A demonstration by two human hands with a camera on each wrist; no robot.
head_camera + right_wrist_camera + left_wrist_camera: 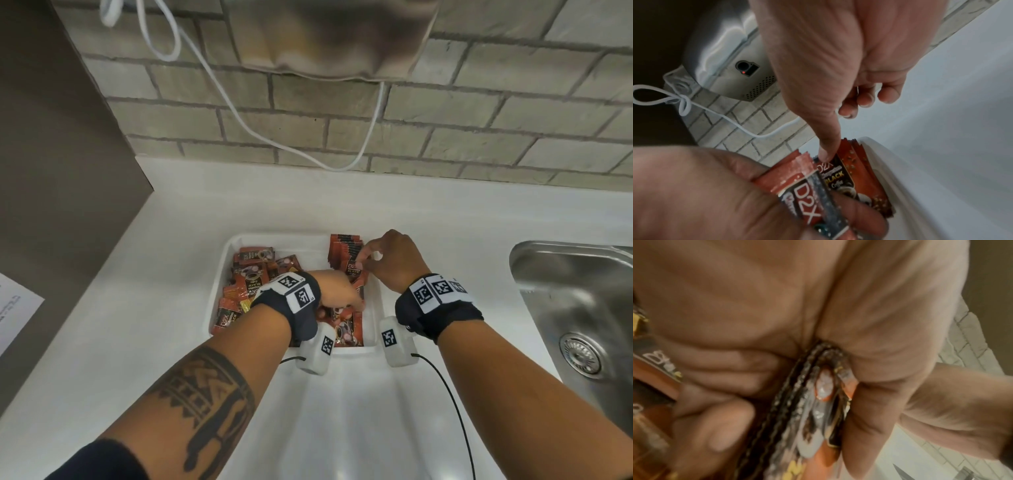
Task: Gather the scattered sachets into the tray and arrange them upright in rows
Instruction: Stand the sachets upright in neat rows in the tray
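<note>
white counter (171, 308) carries the steel sink (575, 308) at my right and the white tray (219, 284) in front of me. loose sachets (246, 284) lie flat in a heap on the tray's left side; an upright row (344, 251) stands against its far right corner. my left hand (337, 291) is down in the tray's middle, fingers curled around a bundle of sachets (818, 402) held edge-on between thumb and fingers, which only the left wrist view shows. my right hand (394, 260) is at the upright row, forefinger tip (826, 155) touching the top of its front sachet (835, 175), other fingers loosely curled and holding nothing. the right wrist view alone shows my left thumb on a d2x sachet (803, 193).
</note>
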